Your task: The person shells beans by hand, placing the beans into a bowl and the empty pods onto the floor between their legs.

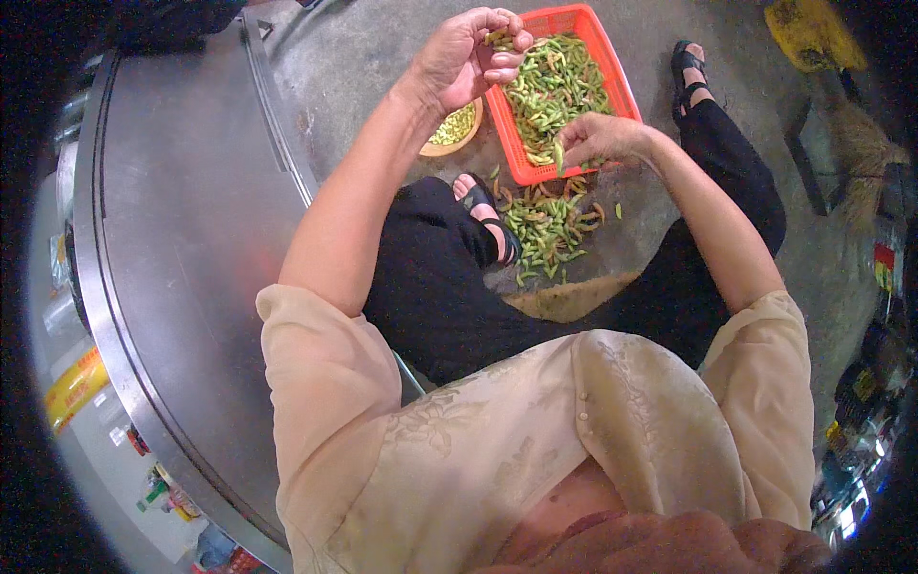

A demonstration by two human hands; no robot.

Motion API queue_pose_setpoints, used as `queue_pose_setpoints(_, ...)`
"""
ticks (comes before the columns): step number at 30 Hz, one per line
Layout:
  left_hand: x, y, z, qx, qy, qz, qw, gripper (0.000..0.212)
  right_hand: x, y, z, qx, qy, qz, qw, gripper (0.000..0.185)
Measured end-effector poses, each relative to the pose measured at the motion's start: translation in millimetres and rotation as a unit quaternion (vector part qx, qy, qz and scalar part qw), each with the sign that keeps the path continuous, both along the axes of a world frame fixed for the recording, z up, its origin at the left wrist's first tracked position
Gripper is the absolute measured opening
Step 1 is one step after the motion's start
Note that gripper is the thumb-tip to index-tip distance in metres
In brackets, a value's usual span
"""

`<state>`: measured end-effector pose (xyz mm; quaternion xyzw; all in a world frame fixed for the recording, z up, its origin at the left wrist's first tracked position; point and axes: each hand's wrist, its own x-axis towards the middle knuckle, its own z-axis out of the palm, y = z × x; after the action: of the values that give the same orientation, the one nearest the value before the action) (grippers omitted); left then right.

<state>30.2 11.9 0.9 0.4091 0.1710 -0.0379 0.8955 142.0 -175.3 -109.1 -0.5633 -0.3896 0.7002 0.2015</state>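
Note:
My left hand point(477, 61) is raised over the left edge of an orange plastic basket point(622, 79), its curled fingers closed on some yellowish-brown bean pods point(500, 41). Over the basket's near right corner, my right hand point(599, 142) pinches a green bean pod point(559, 155) between thumb and finger. Many green and browning pods point(563, 72) fill the basket. Partly hidden behind my left forearm, a round shallow container point(477, 128) on the floor holds shelled green beans point(453, 128).
A heap of pods and empty-looking hulls point(549, 226) lies on the concrete floor between my sandalled feet. A steel-topped surface point(193, 215) stands close on my left. A yellow dustpan point(814, 36) and a straw broom point(857, 143) are at the far right.

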Motion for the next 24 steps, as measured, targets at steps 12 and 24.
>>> queue_pose_setpoints(12,2,4,-12,0.019,0.073,0.037,0.996,0.020,-37,-14,-37,-0.080,-0.005,0.269,0.960,0.038)
queue_pose_setpoints(24,5,3,-12,0.012,0.028,0.022,0.999,0.014,-40,-10,-24,-0.075,-0.139,0.390,0.907,0.038)
